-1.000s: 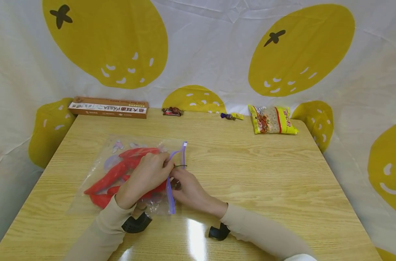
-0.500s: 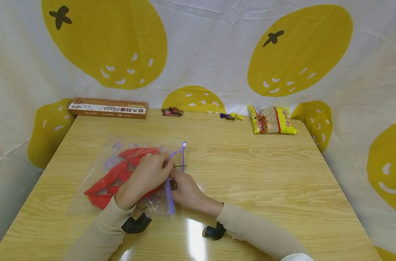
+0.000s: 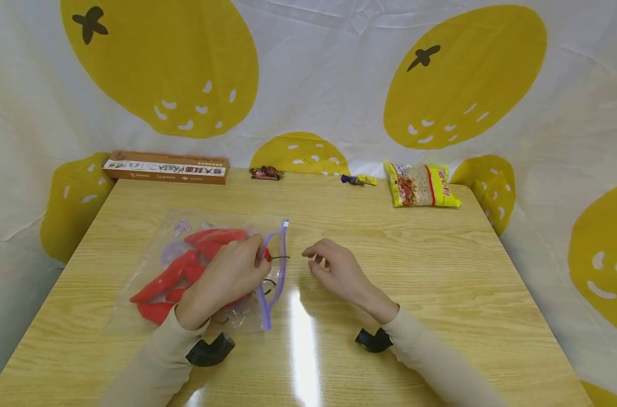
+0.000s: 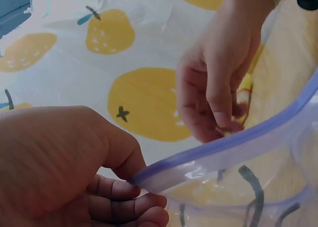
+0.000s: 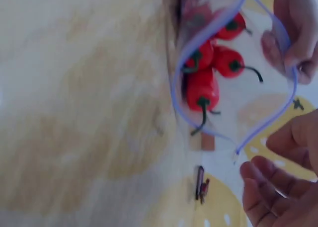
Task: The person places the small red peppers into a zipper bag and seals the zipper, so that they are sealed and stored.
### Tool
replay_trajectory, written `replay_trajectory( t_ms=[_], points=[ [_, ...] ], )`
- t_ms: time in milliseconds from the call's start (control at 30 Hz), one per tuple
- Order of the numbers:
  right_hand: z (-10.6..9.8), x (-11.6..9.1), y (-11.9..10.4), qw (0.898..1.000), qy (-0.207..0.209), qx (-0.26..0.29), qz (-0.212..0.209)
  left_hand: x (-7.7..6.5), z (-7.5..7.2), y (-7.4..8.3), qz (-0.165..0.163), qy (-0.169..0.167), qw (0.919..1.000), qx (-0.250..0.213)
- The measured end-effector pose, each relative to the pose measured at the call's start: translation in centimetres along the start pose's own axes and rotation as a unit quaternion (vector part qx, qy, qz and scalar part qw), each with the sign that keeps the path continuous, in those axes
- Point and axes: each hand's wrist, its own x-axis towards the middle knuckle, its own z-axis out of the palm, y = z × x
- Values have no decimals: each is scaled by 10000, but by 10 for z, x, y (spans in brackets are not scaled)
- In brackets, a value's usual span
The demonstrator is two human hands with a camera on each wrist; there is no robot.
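Observation:
A clear zip bag [image 3: 284, 243] with a purple zip edge lies on the table, its mouth facing right. Inside are several red chili peppers [image 3: 168, 280]; their dark green stems point toward the mouth in the right wrist view. My left hand [image 3: 227, 274] rests over the bag and pinches one side of the zip edge between thumb and fingers, as the left wrist view shows. The mouth gapes there. Just right of the mouth, my right hand [image 3: 339, 271] hovers with loosely bent fingers and holds nothing. Part of the peppers is hidden under my left hand.
Along the back edge stand a brown pasta box [image 3: 166, 168], a dark red wrapped candy [image 3: 266, 173], a purple and yellow wrapped candy [image 3: 358, 180] and a yellow food packet [image 3: 421, 185]. A fruit-print cloth [image 3: 318, 73] hangs behind the table.
My right hand has pulled back from the bag's mouth to the right, its fingers now holding nothing. The mouth gapes wider, with pepper stems showing. My left hand stays at the zip edge.

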Motion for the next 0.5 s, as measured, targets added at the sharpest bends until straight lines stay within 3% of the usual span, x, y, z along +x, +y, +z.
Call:
replay_trajectory(
  t_ms=[133, 300, 400, 500],
  points=[
    [-6, 4, 10, 9941, -235, -744, -748, -7, -4, 6, 235, -172, 9995, -84],
    [-2, 8, 11, 9744, -603, -1632, -1425, -18, -9, 16, 640, -194, 9978, -27],
    [-5, 6, 10, 9611, -445, -2105, -1732, -27, -15, 24, 1028, -72, 9946, 127],
    [-19, 1, 5, 9511, -162, -2356, -1992, -35, -22, 31, 1717, 2, 9834, 592]
  ],
)
